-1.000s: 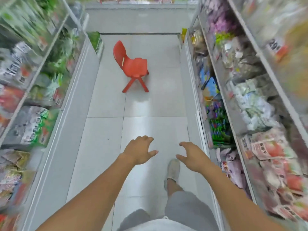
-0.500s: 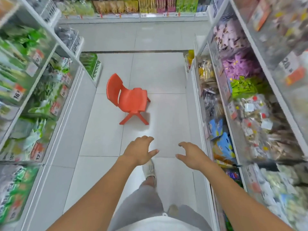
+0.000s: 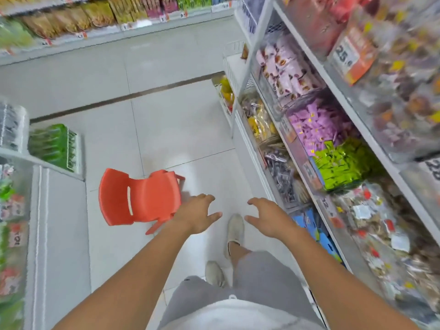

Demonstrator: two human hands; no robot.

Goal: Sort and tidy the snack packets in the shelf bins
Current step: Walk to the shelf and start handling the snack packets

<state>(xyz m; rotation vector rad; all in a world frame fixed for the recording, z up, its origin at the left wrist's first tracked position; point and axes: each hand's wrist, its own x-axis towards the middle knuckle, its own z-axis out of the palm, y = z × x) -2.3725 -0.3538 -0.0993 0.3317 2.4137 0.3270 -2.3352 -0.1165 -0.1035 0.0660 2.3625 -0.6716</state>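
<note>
The left hand (image 3: 197, 216) and the right hand (image 3: 269, 217) hover side by side over the pale glossy floor tiles (image 3: 166, 129), fingers spread and loosely bent, holding nothing; neither touches any packet. The step looks like an approach down the aisle, so it would pay to halt square to the shelf and skirt the moulded orange plastic chair (image 3: 140, 198) just beside the left hand. The snack packets sit at the right in clear-fronted shelf bins (image 3: 295, 148), well apart from both hands: crinkly lime-green foil sachets (image 3: 342, 163), small purple wrapped squares (image 3: 316, 125), pink-and-white pillow packs (image 3: 285, 70); all light, slippery and loosely heaped, so small handfuls should serve better than one scoop. Blur hides the nearest bins' contents.
</note>
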